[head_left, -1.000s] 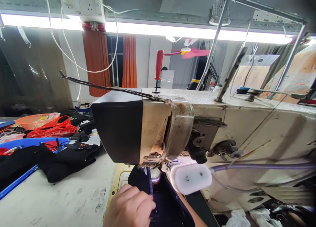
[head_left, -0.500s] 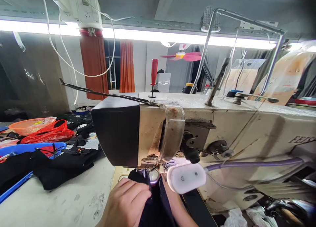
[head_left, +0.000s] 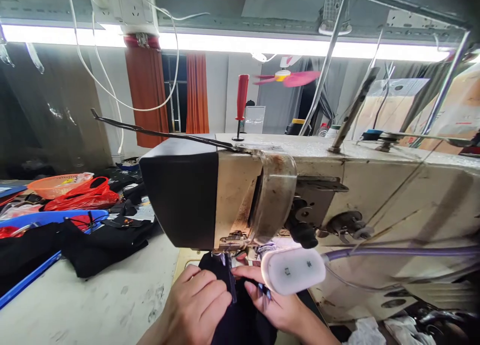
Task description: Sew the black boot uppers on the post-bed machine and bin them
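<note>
A large cream sewing machine (head_left: 337, 185) with a black end cover fills the middle. Under its needle area lies a piece of dark fabric (head_left: 240, 320). My left hand (head_left: 195, 305) is closed on the fabric's left side, fingers curled over it just below the presser foot (head_left: 227, 265). My right hand (head_left: 273, 305) comes in from the right, partly under the white lamp head (head_left: 292, 270), with thumb and fingers pinching the fabric next to the foot.
A red-handled screwdriver (head_left: 241, 102) stands on the machine top. To the left on the worn white table (head_left: 93, 305) lie black fabric pieces (head_left: 97, 245), a blue tray (head_left: 45, 217), a red bag (head_left: 80, 197) and an orange basket (head_left: 52, 184).
My right hand has come into view and taken hold of the fabric beside the presser foot. My left hand stays on the fabric and has shifted slightly. The camera tilted a little.
</note>
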Available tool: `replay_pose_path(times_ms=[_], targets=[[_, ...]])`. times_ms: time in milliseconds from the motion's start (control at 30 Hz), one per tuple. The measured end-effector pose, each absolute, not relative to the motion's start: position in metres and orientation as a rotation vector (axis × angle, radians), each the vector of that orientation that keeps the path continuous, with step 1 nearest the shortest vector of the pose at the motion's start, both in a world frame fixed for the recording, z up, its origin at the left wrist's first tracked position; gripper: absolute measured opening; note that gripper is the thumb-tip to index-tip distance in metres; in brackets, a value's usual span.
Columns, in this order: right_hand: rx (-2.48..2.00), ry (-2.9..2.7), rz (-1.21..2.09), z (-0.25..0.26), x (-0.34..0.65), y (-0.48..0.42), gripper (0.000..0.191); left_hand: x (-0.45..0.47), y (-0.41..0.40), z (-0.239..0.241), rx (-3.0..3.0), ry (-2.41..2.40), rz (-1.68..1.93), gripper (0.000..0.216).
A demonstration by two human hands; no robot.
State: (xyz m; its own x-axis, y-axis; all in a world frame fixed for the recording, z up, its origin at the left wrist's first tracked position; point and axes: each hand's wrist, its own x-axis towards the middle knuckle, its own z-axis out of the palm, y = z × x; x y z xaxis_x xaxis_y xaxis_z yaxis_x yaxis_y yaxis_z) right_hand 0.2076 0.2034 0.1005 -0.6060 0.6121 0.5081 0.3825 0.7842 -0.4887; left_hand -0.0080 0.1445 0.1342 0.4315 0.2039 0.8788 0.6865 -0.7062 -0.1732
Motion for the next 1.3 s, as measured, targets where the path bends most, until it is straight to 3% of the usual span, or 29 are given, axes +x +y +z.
replay_pose_path(times_ms=[400, 833, 1300], targets=[[-0.654, -2.268, 0.478, 0.099, 0.201, 0.213, 0.033, -0.014, 0.155, 0.138, -2.254, -0.807, -1.253, 0.019], [-0.739, -2.146, 0.708, 0.114, 0.195, 0.211, 0.029, -0.034, 0.167, 0.139, -2.361, -0.748, -1.226, 0.018], [-0.85, -1.873, 0.925, 0.095, 0.193, 0.224, 0.028, -0.034, 0.185, 0.126, -2.252, -0.856, -1.361, 0.015]])
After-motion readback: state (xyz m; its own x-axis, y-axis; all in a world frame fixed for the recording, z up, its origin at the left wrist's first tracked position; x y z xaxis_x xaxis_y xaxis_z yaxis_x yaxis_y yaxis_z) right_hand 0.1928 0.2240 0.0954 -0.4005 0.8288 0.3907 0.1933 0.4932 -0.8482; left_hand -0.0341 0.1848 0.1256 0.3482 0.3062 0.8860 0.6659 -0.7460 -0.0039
